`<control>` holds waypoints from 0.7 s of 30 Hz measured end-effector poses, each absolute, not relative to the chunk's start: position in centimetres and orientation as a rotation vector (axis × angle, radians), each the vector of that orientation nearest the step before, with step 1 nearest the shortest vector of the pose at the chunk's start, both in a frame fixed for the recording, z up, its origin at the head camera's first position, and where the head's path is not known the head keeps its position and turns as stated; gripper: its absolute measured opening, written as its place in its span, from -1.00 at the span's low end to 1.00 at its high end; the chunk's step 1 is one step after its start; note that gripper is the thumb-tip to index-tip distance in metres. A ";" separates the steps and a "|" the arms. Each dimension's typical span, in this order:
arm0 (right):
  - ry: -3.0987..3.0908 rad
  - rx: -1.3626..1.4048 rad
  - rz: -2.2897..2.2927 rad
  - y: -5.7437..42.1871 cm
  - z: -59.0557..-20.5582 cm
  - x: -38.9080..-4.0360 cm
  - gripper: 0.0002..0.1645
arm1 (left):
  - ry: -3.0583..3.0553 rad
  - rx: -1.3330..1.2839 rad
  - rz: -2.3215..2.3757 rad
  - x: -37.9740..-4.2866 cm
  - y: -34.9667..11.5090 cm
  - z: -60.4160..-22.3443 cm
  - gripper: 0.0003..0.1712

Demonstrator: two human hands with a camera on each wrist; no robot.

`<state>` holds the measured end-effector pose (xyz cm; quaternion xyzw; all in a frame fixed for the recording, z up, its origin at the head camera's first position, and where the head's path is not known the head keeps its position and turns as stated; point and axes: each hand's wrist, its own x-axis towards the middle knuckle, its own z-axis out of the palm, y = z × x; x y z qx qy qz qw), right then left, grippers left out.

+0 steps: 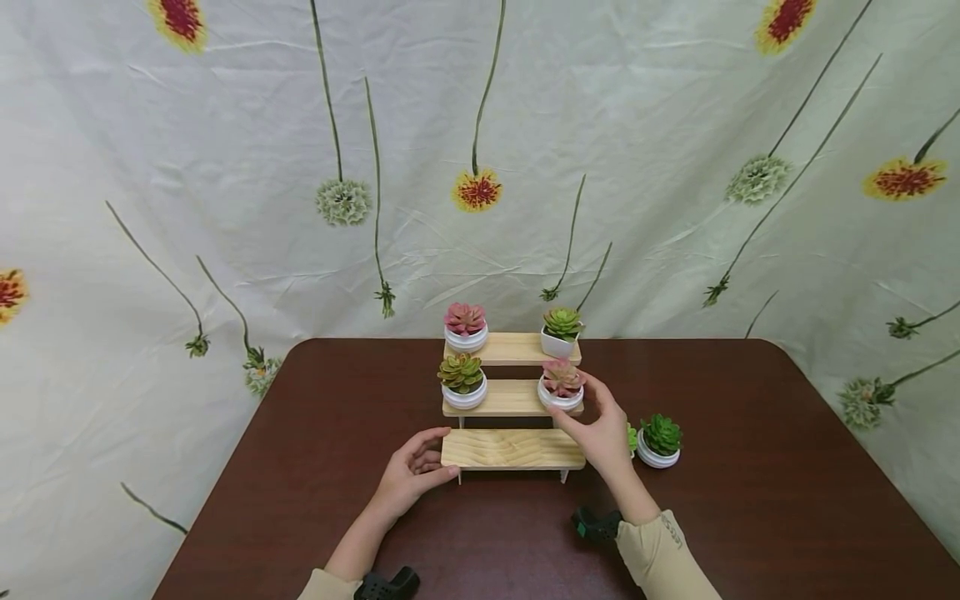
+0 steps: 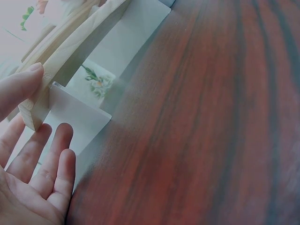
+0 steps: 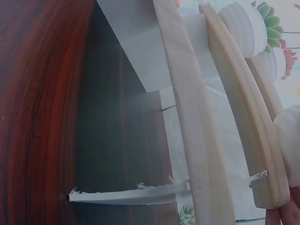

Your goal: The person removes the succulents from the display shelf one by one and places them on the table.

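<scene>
- While the right hand (image 1: 604, 435) is pinching the pink succulent's pot (image 1: 566, 402), the dark-green succulent (image 1: 662, 435) is sitting rightward.
- Left hand (image 1: 408, 477) is gripping the bottom shelf (image 1: 513, 450).

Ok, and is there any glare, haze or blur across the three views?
Head view: soft, even light, floral cloth and wooden stand fairly clear, faint sheen on the table; left wrist view: top-left corner washed out, table grain soft; right wrist view: hazy, upper right overbright, a dark band under the stand, perhaps shadow or reflection.
</scene>
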<state>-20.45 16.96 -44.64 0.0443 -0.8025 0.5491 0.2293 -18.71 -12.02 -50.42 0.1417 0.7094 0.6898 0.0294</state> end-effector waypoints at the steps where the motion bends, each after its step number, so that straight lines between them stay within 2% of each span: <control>1: -2.202 0.122 1.511 17.0 -44.7 -20.4 -0.23 | 2.188 0.439 2.128 -18.7 -12.0 -50.5 -0.33; 11: -2.185 0.113 1.525 17.5 -44.8 -19.5 -0.25 | 2.215 0.444 2.094 -17.6 -11.6 -48.0 -0.35; 21: -2.186 0.078 1.498 18.2 -45.0 -18.3 -0.23 | 2.229 0.439 2.077 -17.6 -11.7 -48.1 -0.34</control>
